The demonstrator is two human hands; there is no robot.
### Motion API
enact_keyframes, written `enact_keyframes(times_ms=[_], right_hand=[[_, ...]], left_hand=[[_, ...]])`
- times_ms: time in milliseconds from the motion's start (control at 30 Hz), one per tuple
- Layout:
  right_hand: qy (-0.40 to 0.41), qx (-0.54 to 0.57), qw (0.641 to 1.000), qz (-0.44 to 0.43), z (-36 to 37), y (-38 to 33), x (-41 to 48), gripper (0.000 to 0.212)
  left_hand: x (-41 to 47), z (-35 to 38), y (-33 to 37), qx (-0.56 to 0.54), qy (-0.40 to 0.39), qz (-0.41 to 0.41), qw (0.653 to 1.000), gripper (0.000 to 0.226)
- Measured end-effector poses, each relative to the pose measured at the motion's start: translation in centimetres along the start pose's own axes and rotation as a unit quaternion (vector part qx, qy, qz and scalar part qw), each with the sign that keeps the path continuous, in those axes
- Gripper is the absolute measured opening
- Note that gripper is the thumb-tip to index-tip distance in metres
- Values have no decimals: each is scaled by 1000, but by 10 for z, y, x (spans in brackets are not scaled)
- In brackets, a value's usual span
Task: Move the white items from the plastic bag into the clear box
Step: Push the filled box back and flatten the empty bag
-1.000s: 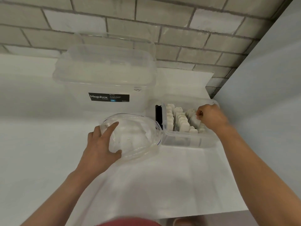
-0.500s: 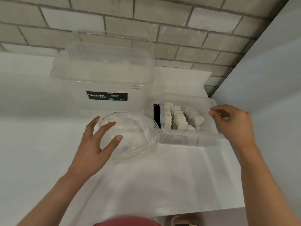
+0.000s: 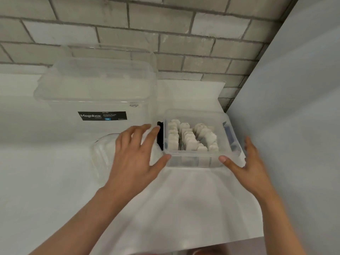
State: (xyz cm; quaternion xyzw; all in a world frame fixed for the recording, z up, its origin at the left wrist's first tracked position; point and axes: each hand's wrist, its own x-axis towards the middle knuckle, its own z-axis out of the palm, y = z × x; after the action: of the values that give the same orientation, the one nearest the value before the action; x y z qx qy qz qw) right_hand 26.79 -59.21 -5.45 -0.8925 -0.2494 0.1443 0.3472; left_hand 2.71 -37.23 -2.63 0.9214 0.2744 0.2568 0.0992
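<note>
My left hand [image 3: 134,159] is open, fingers spread and nearly straight. Its thumb tip lies against the near left corner of the clear box [image 3: 191,161], and the fingers reach out over the right part of the plastic bag [image 3: 103,153]. I cannot tell whether they rest on the bag or hang just above it. My right hand [image 3: 252,166] is open too. Its thumb points left, with the tip at the near right corner of the box, and its straight fingers run along the box's right side. Neither hand grips anything. Both forearms come up from the near edge, so the box sits between my hands.

The box is small, square and lidless, with see-through walls, a black clip [image 3: 160,137] on its left side and a bluish one [image 3: 230,133] on its right. The white items [image 3: 189,138] stand on edge inside it in rows, flat little pieces with clipped upper corners. The right-hand row leans and curves.

The bag is clear and crumpled and lies just left of the box on the white worktop [image 3: 165,208]. What it holds is too blurred to make out. Beyond it stands a large clear tub [image 3: 95,100] with a lid and a black "Megabox" label. A grey brick wall [image 3: 165,34] runs along the far side, and a plain pale panel [image 3: 294,107] closes the right.
</note>
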Motion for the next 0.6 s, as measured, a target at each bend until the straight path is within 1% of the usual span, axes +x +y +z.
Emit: enact_keyframes(times_ms=[33,100,167,200,267,367,433,533,600], right_hand=[[-13,9,1000,-2,1,4,1,114],[-25,22,999,-20,3,7,4,106],[-27,30,998,-37,4,8,8,97],[-29,35,998,-41,5,8,11,96],[-34,47,997,-42,6,9,20,96],[-37,44,997,-50,6,6,40,97],[-36,34,997,-60,6,2,59,95],[-40,25,996,-80,6,-2,97,90],[-48,15,995,-83,8,-4,128,87]], left_hand=[[9,9,7,33,-33,3,999,76],[23,26,15,111,-109,1,988,87],[33,38,19,175,-172,-9,969,93],[36,41,20,191,-186,-17,964,93],[44,44,24,200,-189,-27,961,92],[64,42,30,203,-234,-50,950,93],[84,40,32,194,-260,-64,944,87],[119,47,29,164,-276,-73,944,74],[144,58,27,120,-299,-103,941,79]])
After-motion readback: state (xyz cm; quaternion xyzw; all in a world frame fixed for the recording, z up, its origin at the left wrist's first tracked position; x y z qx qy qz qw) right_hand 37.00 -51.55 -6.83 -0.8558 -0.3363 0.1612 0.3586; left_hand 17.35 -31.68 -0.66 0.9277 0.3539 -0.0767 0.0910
